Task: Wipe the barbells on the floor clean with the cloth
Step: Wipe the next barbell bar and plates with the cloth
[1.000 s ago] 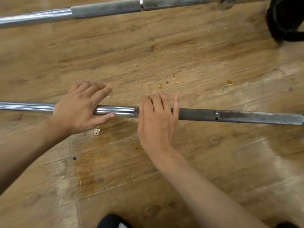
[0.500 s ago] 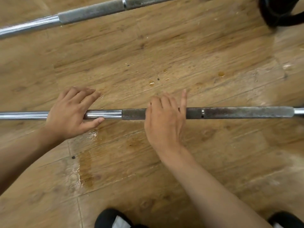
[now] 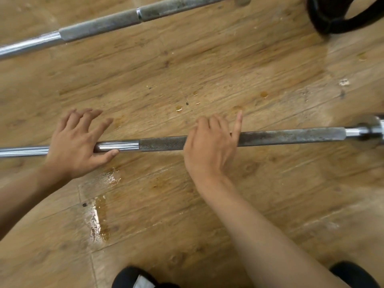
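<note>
A steel barbell (image 3: 280, 137) lies across the wooden floor, shiny at the left and dull and knurled from the middle to the right. My left hand (image 3: 74, 144) rests flat on its shiny part, fingers spread, thumb under the bar's near side. My right hand (image 3: 209, 148) lies over the knurled part with fingers straight and the little finger pointing away. A second barbell (image 3: 104, 23) lies farther off, slanting up to the right. No cloth is in view.
A black weight plate (image 3: 340, 17) sits at the top right corner. Wet patches (image 3: 99, 217) and small drops (image 3: 264, 94) mark the floor near the bar. My dark shoes (image 3: 135, 277) show at the bottom edge.
The near barbell has slid left under my hands, so its right collar now shows. My right hand sits farther right along the knurled part. My left fingers have spread.
</note>
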`<state>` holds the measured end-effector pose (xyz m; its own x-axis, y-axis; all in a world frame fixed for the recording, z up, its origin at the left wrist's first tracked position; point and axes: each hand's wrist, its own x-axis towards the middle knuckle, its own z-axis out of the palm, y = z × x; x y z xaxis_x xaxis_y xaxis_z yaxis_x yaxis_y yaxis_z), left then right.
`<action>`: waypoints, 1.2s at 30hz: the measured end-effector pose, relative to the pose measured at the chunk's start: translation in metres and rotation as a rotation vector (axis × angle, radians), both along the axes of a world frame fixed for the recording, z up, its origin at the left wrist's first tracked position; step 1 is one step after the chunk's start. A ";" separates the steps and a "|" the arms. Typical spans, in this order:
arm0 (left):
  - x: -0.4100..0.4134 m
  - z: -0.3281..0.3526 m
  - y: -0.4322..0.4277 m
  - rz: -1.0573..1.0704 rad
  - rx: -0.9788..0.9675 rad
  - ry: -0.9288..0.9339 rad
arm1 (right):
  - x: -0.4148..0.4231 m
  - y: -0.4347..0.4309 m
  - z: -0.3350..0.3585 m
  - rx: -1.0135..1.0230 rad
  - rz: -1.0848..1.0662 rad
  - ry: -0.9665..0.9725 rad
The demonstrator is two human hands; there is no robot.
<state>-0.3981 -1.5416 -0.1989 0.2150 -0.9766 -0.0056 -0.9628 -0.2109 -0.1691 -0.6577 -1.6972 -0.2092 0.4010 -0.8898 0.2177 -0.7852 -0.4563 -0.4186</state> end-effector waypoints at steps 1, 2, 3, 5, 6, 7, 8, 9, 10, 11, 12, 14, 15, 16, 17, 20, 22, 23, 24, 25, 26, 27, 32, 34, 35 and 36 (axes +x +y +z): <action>-0.007 0.004 -0.003 0.009 -0.004 0.006 | 0.000 -0.003 -0.003 -0.025 0.022 -0.025; -0.017 0.006 -0.006 0.009 -0.018 0.022 | -0.003 -0.008 -0.006 -0.056 0.051 -0.055; -0.029 0.006 -0.010 0.000 -0.037 0.051 | -0.005 -0.012 -0.010 -0.083 0.076 -0.084; -0.056 0.003 -0.023 -0.030 -0.053 0.115 | -0.004 -0.017 -0.013 -0.099 0.069 -0.120; -0.067 -0.001 -0.030 -0.030 -0.049 0.127 | -0.002 -0.015 -0.012 -0.086 0.052 -0.137; -0.075 -0.005 -0.036 -0.011 -0.045 0.120 | 0.001 -0.009 -0.012 -0.070 0.045 -0.159; -0.080 -0.009 -0.040 0.021 -0.047 0.104 | 0.003 -0.002 -0.013 -0.050 0.061 -0.188; -0.082 -0.011 -0.043 0.052 -0.056 0.090 | 0.004 0.006 -0.015 -0.034 0.096 -0.227; -0.082 -0.012 -0.045 0.067 -0.062 0.082 | 0.004 0.010 -0.018 -0.022 0.141 -0.262; -0.081 -0.012 -0.046 0.069 -0.052 0.083 | 0.001 0.010 -0.020 -0.018 0.185 -0.283; -0.081 -0.011 -0.047 0.069 -0.025 0.091 | -0.003 0.006 -0.022 -0.023 0.225 -0.288; -0.080 -0.008 -0.050 0.080 0.031 0.119 | -0.009 -0.004 -0.026 -0.039 0.267 -0.269; -0.079 -0.007 -0.051 0.086 0.044 0.128 | -0.010 -0.006 -0.026 -0.042 0.266 -0.267; -0.079 -0.005 -0.052 0.096 0.056 0.133 | -0.009 -0.006 -0.024 -0.037 0.251 -0.280; -0.079 -0.004 -0.053 0.109 0.068 0.139 | -0.006 -0.005 -0.022 -0.021 0.218 -0.304; -0.078 0.004 -0.061 0.148 0.132 0.174 | 0.009 0.001 -0.012 0.049 0.094 -0.314; -0.084 0.009 -0.061 0.177 0.185 0.210 | 0.009 0.003 -0.011 0.052 0.087 -0.282; -0.084 0.010 -0.061 0.187 0.190 0.206 | 0.010 0.001 -0.013 0.033 0.095 -0.283; -0.083 0.011 -0.063 0.177 0.201 0.197 | 0.010 -0.001 -0.015 0.009 0.103 -0.280; -0.082 0.013 -0.064 0.159 0.218 0.192 | 0.009 -0.004 -0.017 -0.012 0.110 -0.280; -0.080 0.015 -0.066 0.150 0.236 0.191 | 0.008 -0.006 -0.020 -0.033 0.110 -0.281; -0.078 0.017 -0.067 0.149 0.251 0.188 | 0.010 -0.007 -0.021 -0.051 0.098 -0.285; -0.059 0.020 -0.063 0.067 0.256 0.150 | 0.031 0.007 -0.021 -0.077 0.143 -0.196; -0.045 0.022 -0.055 0.091 0.225 0.178 | 0.050 0.019 -0.021 -0.112 0.245 -0.141; -0.038 0.024 -0.049 0.089 0.218 0.187 | 0.062 0.026 -0.020 -0.117 0.261 -0.126; -0.031 0.026 -0.042 0.073 0.218 0.195 | 0.075 0.032 -0.018 -0.110 0.263 -0.117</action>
